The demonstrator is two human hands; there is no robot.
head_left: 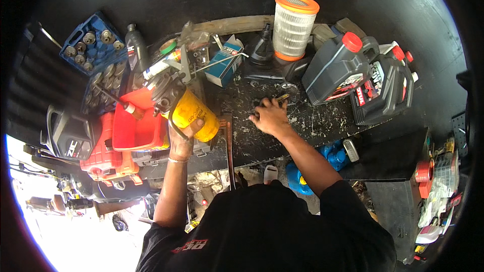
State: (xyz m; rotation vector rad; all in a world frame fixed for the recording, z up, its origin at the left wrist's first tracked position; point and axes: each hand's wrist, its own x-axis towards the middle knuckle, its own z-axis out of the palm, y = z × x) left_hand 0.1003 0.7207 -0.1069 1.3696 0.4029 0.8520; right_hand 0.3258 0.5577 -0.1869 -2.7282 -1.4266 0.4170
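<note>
My left hand (182,140) is wrapped round a yellow cylindrical filter canister (191,116), which lies tilted over the bench's front left part. A dark metal filter head (168,92) sits on its upper left end, and a thin curved metal bar runs beside my fingers. Farther right, my right hand (274,117) rests low over the scuffed black bench top (237,143), fingers bent. Out from under its fingertips sticks a slim yellow-and-dark object (283,97); most of it is hidden. A small round clear dish (289,90) lies just beyond those fingers.
Behind stand an orange-rimmed air filter (294,27), a black funnel (262,45) and a teal box (224,64). Dark oil jugs (335,68) fill the right. To the left are a red tub (135,133), a brush (132,110) and a blue socket case (93,43).
</note>
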